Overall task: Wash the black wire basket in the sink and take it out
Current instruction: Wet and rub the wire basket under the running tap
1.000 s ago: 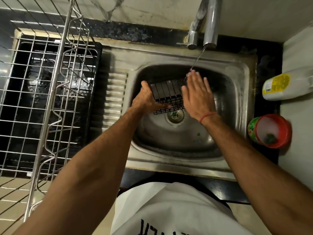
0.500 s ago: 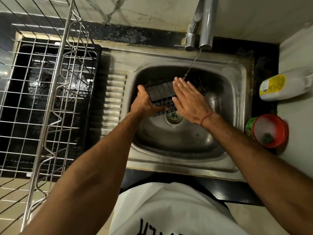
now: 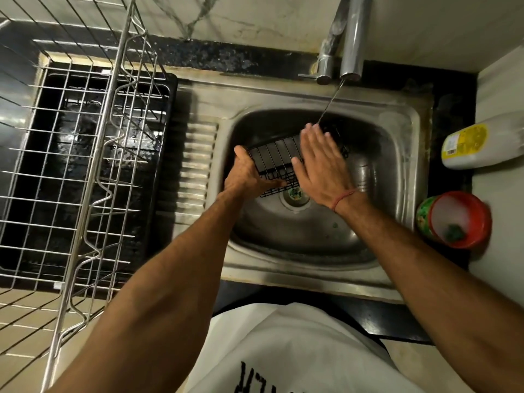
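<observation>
Head view, left hand [image 3: 249, 177] grips black wire basket [image 3: 276, 163], shirt lettering [image 3: 255, 377] unreadable

Dim kitchen: black granite counter [image 3: 397, 326], pale marble wall [image 3: 255, 21].

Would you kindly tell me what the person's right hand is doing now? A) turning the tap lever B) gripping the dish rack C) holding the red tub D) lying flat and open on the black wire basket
D: the right hand lies flat, fingers extended, on the black wire basket, which the left hand grips over the sink.
</observation>
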